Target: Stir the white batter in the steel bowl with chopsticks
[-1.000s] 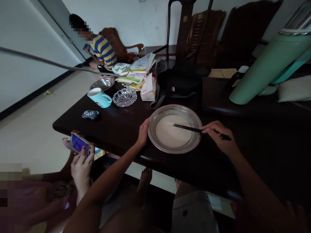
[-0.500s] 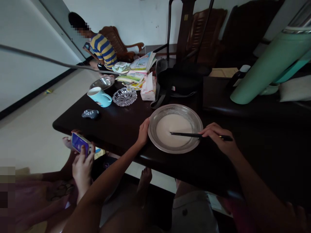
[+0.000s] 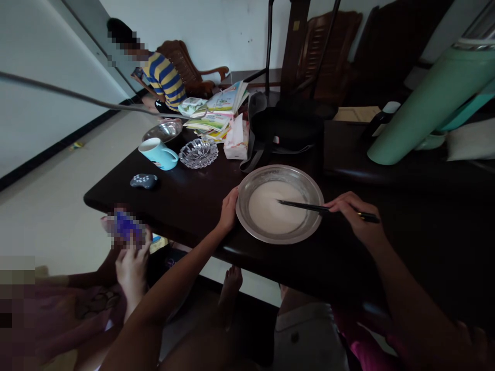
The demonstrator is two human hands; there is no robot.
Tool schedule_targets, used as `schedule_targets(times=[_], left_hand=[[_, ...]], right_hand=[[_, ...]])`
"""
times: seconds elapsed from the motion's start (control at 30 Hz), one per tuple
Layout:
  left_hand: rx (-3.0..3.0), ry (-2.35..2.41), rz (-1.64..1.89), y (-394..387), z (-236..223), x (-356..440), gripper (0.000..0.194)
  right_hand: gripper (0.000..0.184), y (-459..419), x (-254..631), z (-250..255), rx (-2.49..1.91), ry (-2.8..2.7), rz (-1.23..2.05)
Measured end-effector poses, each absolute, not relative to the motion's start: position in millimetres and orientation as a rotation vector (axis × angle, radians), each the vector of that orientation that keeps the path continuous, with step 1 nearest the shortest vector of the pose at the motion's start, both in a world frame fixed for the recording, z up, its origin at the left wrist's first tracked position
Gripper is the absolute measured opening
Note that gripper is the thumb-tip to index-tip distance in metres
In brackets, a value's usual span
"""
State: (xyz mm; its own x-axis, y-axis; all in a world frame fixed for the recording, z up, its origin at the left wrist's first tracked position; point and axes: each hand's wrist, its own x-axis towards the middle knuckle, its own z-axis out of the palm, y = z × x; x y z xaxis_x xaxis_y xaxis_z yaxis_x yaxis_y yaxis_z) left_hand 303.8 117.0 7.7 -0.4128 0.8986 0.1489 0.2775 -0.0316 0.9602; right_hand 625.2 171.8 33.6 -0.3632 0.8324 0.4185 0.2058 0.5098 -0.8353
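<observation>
A wide steel bowl [image 3: 281, 238] stands on the dark table, holding a pale, milky batter [image 3: 270, 208]. My left hand [image 3: 229, 208] grips the bowl's left rim, its fingers partly hidden against the outer wall. In my right hand [image 3: 358, 216] are black chopsticks [image 3: 301, 205], closed between thumb and fingers. Their tips dip into the batter near the bowl's middle, and their back ends stick out past my hand to the right.
Behind the bowl are a tissue pack [image 3: 236, 141], a black bag [image 3: 288, 126], a glass dish [image 3: 198, 153], a blue mug [image 3: 159, 154], a game controller [image 3: 144, 181] and books [image 3: 226, 100]. A green flask [image 3: 429, 103] leans at right. Another person's hand [image 3: 131, 265] is at lower left.
My right hand and the chopsticks have shifted slightly right and up, so the tips sit farther right in the batter. My left hand and the bowl have barely moved.
</observation>
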Motion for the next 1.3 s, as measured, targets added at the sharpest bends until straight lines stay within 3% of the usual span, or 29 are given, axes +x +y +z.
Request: schedule_targets(times=[0.1, 0.23, 0.4, 0.57, 0.7, 0.87, 1.03, 1.17, 1.3], left_hand=[[1.238, 1.706, 1.470, 117.3, 6.5, 302.9, 0.043], [1.253, 1.686, 1.481, 117.4, 6.1, 302.6, 0.044], [1.246, 1.710, 1.466, 117.0, 7.6, 303.7, 0.043], [1.248, 1.713, 1.475, 116.8, 8.6, 304.5, 0.043], [1.240, 1.703, 1.465, 116.5, 8.1, 304.5, 0.044], [1.214, 1.715, 1.475, 116.6, 8.6, 304.6, 0.043], [1.238, 1.718, 1.458, 116.4, 8.8, 304.5, 0.042], [1.242, 1.715, 1.487, 116.8, 7.9, 304.7, 0.042], [1.221, 1.717, 1.478, 117.3, 7.1, 305.0, 0.042]], right_hand=[[0.030, 171.6, 625.6, 33.9, -0.824, -1.856, 0.930], [0.018, 171.9, 624.6, 33.9, -0.825, -1.952, 0.873], [0.030, 172.9, 626.5, 34.5, -0.823, -1.861, 0.922], [0.019, 171.9, 625.7, 34.7, -0.836, -1.947, 0.865], [0.029, 172.0, 626.6, 34.5, -0.826, -1.864, 0.920], [0.019, 170.5, 625.0, 36.3, -0.831, -1.946, 0.871], [0.032, 170.8, 626.3, 35.6, -0.851, -1.854, 0.936], [0.019, 171.3, 625.0, 34.5, -0.806, -1.979, 0.895], [0.029, 172.2, 626.4, 34.7, -0.879, -1.828, 0.902]])
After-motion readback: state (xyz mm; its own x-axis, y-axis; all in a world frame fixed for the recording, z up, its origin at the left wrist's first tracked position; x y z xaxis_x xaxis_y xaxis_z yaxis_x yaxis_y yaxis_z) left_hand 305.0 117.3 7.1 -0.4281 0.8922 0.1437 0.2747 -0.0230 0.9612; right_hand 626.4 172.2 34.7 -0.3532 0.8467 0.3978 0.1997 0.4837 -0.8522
